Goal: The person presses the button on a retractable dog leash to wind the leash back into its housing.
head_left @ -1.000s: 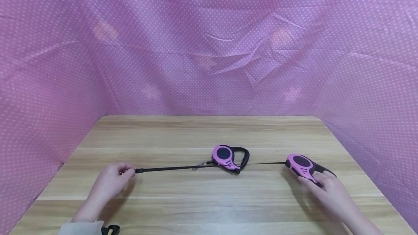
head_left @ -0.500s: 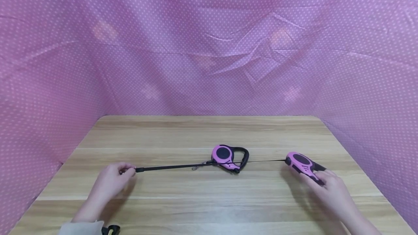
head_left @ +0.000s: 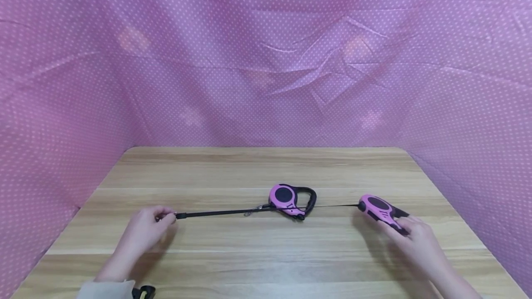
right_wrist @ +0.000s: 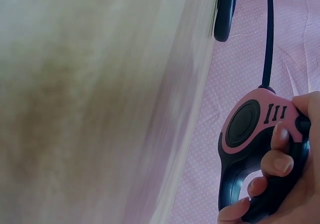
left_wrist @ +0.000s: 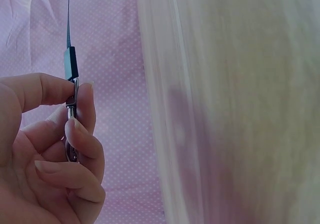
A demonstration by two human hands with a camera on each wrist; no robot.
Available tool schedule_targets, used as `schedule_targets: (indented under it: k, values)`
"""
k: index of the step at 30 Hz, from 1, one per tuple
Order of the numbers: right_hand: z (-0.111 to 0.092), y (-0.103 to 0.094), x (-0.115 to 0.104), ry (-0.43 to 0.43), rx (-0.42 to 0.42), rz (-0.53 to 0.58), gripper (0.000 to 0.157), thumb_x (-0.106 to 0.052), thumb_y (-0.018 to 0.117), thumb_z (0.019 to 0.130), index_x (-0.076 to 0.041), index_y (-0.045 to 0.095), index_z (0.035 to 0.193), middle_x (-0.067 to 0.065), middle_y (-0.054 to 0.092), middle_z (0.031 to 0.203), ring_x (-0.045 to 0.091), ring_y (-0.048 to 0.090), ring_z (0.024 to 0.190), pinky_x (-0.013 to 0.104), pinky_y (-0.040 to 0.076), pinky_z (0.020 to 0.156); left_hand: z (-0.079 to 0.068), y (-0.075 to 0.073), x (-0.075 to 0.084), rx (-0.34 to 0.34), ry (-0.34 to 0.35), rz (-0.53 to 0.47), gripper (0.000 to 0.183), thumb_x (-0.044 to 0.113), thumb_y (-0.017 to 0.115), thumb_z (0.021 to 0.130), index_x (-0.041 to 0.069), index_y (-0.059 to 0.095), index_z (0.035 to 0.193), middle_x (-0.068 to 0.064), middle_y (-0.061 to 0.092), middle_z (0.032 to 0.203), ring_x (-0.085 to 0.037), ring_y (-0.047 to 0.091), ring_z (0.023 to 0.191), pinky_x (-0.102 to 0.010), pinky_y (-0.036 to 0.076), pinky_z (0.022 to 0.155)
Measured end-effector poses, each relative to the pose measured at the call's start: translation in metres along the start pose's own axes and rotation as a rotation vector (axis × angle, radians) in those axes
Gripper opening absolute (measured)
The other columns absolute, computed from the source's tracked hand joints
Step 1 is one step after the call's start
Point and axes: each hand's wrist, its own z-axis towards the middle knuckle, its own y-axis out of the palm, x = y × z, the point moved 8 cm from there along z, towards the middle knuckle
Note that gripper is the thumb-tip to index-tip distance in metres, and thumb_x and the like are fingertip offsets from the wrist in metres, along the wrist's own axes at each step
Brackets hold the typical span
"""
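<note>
The right hand (head_left: 420, 242) grips the leash handle (right_wrist: 227, 180) (probably light, stiff plastic, best held there) while the left hand (head_left: 143, 230) pinches its clip (left_wrist: 71, 111).

This is a curtained-off space; whether in a home or studio cannot be told. Pink dotted cloth (head_left: 232, 82) hangs behind and along both sides of a wood-grain desk (head_left: 266, 257).

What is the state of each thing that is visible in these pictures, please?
Left hand, holding the metal clip.
Right hand, gripping the held leash.
Held leash, raised above the table.
Black strap, drawn out, nearly straight.
Second leash, lying on the table, not held.
Pink cloth, hanging, creased.
</note>
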Motion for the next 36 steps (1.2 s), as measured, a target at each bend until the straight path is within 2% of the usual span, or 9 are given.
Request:
schedule_targets:
  k: [3,12,22,28,36]
  values:
    - [0.000,0.001,-0.001,0.004,-0.004,0.000,0.024,-0.021,0.077,0.082,-0.017,0.062,0.064,-0.001,0.061,0.072,0.000,0.042,0.068,0.023,0.036,0.056,0.001,0.001,0.000,0.003,0.004,0.005,0.034,0.021,0.059,0.093,-0.002,0.068,0.117,-0.008,0.070,0.090,-0.015,0.050,0.063,-0.029,0.041,0.061]
    - [-0.001,0.002,-0.002,0.003,-0.024,-0.005,0.016,-0.021,0.077,0.083,-0.012,0.070,0.071,0.006,0.071,0.081,0.001,0.046,0.069,0.025,0.039,0.057,0.001,0.002,0.003,0.002,0.010,0.003,0.032,0.021,0.060,0.094,-0.001,0.069,0.115,-0.009,0.071,0.093,-0.015,0.050,0.068,-0.030,0.041,0.064]
    - [0.000,0.004,-0.005,0.058,-0.037,0.044,0.024,-0.022,0.074,0.087,-0.013,0.064,0.066,0.002,0.059,0.071,0.001,0.041,0.064,0.022,0.036,0.054,0.001,0.002,0.006,0.005,0.024,-0.005,0.031,0.021,0.060,0.093,0.000,0.070,0.113,-0.008,0.072,0.093,-0.014,0.052,0.070,-0.029,0.042,0.064]
    - [-0.002,0.007,-0.004,0.087,-0.053,0.068,0.025,-0.022,0.073,0.087,-0.012,0.064,0.066,0.004,0.059,0.074,0.003,0.042,0.064,0.022,0.036,0.054,0.001,0.004,0.006,0.002,0.021,-0.019,0.030,0.020,0.061,0.093,0.000,0.070,0.114,-0.007,0.072,0.092,-0.014,0.051,0.069,-0.028,0.041,0.063]
    - [0.000,0.012,-0.008,0.096,-0.065,0.092,0.030,-0.020,0.072,0.088,-0.012,0.060,0.063,0.002,0.054,0.069,0.002,0.038,0.061,0.022,0.035,0.052,0.000,0.006,0.007,-0.011,0.005,-0.028,0.032,0.021,0.060,0.093,0.001,0.069,0.115,-0.005,0.071,0.092,-0.015,0.052,0.071,-0.028,0.041,0.062]
